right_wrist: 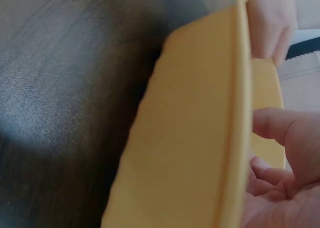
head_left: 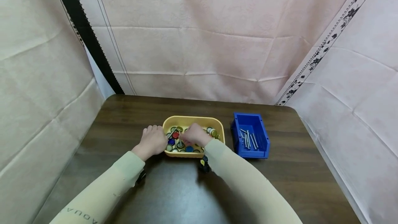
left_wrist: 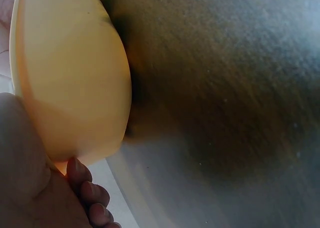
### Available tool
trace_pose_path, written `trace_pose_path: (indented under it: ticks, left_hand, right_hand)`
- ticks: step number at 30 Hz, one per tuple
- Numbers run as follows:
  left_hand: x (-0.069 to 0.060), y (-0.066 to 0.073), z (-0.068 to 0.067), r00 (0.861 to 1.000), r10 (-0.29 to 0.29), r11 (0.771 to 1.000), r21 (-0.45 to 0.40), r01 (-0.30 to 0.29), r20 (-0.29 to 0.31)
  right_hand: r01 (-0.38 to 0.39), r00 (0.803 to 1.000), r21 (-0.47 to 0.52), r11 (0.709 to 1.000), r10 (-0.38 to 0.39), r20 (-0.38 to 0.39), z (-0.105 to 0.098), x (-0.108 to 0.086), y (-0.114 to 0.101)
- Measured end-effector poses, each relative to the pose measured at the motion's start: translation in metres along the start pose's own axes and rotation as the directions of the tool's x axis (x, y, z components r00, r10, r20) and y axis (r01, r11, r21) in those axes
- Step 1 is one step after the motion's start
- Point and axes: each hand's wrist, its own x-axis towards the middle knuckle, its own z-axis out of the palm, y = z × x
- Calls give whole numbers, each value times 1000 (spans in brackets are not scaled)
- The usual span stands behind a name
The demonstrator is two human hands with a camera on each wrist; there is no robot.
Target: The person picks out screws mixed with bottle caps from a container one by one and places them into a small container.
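A shallow yellow tray (head_left: 193,155) stands on the table, holding several bottle caps, among them a red cap (head_left: 175,135) and a blue cap (head_left: 189,149), with silver bolts lying between them. My left hand (head_left: 153,140) grips the tray's left end; in the left wrist view its curled fingers (left_wrist: 95,192) show at the rim. Over the tray's middle, my right hand (head_left: 195,134) reaches down among the caps and bolts. In the right wrist view, the right thumb (right_wrist: 272,123) and fingers are bent inside the tray, their tips hidden behind the wall, so a hold cannot be made out.
To the right of the tray stands a blue bin (head_left: 264,141) with several silver bolts (head_left: 248,139) in it. Both are on a dark wooden table (head_left: 130,113). Pale cloth (head_left: 199,51) hangs behind the table and at both sides.
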Motion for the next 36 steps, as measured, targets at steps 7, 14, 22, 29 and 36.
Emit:
trace_pose_path:
  ticks: [7, 14, 22, 29, 36]
  left_hand:
    - [0, 0, -2, 1000, 13, 1000, 7, -13, -5]
    - [0, 0, -3, 1000, 14, 1000, 5, -14, -13]
    - [0, 1, 1, 1000, 12, 1000, 5, -12, -6]
    - [0, 2, 1, 1000, 16, 1000, 9, -16, -4]
    - [-1, 2, -2, 1000, 10, 1000, 9, -10, 4]
  right_hand:
    - [6, 994, -187, 982, -27, -107, 10, 7, -1]
    - [26, 990, -310, 950, -67, -123, 14, 11, -2]
    - [-15, 991, -306, 952, -26, -129, 16, 10, 0]
    - [-60, 991, -277, 959, 23, -135, 17, 16, 4]
    - [-82, 992, -222, 972, 58, -113, 13, 14, 4]
